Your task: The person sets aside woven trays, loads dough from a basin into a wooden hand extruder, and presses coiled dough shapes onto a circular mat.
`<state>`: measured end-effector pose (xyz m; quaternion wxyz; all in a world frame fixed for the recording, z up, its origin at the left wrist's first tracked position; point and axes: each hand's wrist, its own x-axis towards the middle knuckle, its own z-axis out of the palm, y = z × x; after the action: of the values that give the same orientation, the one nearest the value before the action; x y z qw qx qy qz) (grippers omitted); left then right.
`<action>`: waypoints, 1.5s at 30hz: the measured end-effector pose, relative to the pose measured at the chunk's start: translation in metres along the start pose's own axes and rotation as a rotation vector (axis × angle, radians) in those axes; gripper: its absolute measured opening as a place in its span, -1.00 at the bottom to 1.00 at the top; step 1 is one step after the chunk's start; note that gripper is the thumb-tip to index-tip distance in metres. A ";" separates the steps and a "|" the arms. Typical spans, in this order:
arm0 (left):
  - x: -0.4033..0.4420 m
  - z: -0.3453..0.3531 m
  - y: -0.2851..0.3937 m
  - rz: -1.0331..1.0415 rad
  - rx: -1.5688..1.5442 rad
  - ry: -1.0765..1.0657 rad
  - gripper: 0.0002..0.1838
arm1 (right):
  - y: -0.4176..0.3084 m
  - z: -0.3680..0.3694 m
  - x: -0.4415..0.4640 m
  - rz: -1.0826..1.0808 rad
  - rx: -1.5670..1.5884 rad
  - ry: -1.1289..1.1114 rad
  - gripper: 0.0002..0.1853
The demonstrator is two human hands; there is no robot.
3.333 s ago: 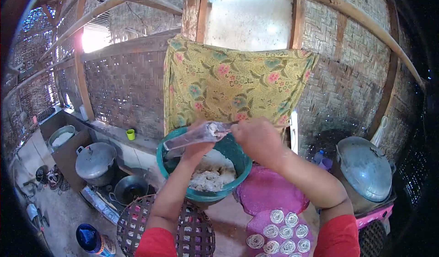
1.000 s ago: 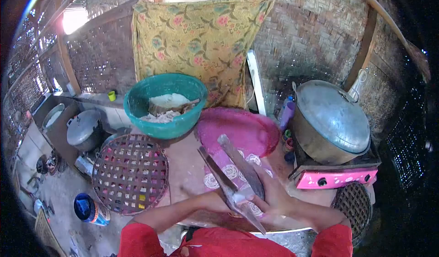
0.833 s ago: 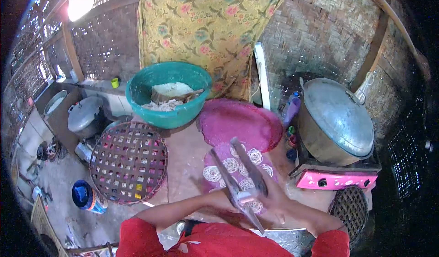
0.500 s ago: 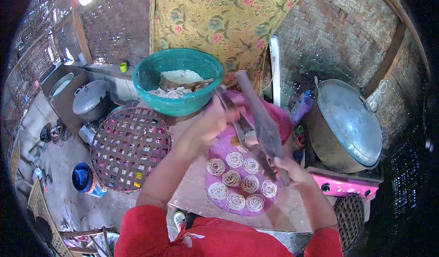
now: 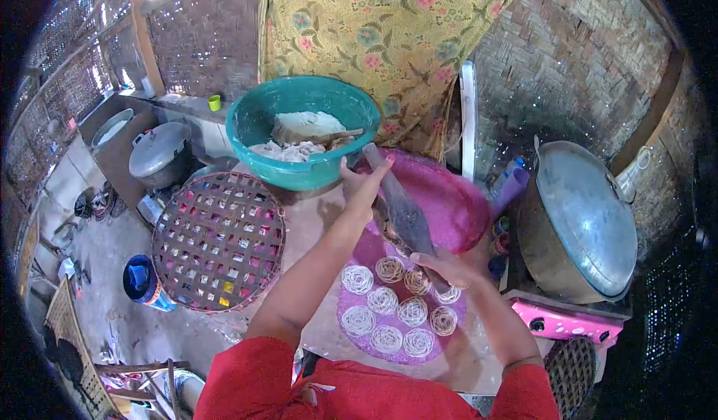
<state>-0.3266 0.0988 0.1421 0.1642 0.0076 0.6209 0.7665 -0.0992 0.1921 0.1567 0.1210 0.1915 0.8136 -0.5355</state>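
A dark wooden noodle press [image 5: 407, 218] with long handles lies slantwise between my hands, above a pink round mat [image 5: 400, 252]. My left hand [image 5: 365, 188] is closed at its far end, part of the fingers hidden behind the wood. Around the near end my right hand [image 5: 447, 269] is wrapped, thumb on top. Below the press, several flat coils of thin pale noodles [image 5: 386, 338] lie in rows on the mat. Some coils at the upper right are partly covered by the press and my right hand.
A green basin [image 5: 303, 169] with white flour-like dough and a wooden paddle stands at the back. Pink mats [image 5: 456, 203] lie behind the press. To the left is a woven rack [image 5: 217, 240]. A large lidded pot [image 5: 583, 222] sits on a pink stove [image 5: 561, 321] at right.
The press has come down nearer the mat, and its two parts sit closer together. My left hand has moved to its far end. The camera view has shifted slightly.
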 end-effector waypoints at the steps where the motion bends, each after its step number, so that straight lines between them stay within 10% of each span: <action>1: 0.001 0.001 -0.003 0.015 -0.048 -0.026 0.30 | 0.004 -0.001 0.002 0.008 0.005 -0.005 -0.50; 10: 0.005 -0.010 -0.020 -0.125 -0.447 -0.089 -0.42 | 0.016 -0.005 0.024 0.127 0.470 -0.319 -0.44; 20: 0.039 -0.013 -0.031 -0.100 -0.444 0.055 -0.19 | 0.002 -0.006 0.032 0.040 0.246 -0.146 -0.38; 22: 0.021 -0.015 -0.007 -0.006 -0.402 0.028 -0.51 | 0.000 -0.002 0.034 0.002 0.247 -0.095 -0.37; 35: 0.006 -0.012 0.008 -0.044 -0.573 -0.193 -0.44 | -0.012 -0.014 0.020 -0.029 0.143 -0.048 -0.41; 41: 0.019 -0.017 0.015 0.023 -0.368 0.252 -0.46 | -0.016 0.001 0.024 -0.105 0.162 -0.044 -0.40; 45: -0.014 -0.025 0.015 -0.053 -0.448 0.023 -0.58 | -0.012 0.001 0.014 -0.101 0.239 -0.113 -0.43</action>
<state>-0.3219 0.0689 0.1538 0.1750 -0.0540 0.4370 0.8806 -0.1172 0.1894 0.1604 0.1158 0.1331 0.7445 -0.6439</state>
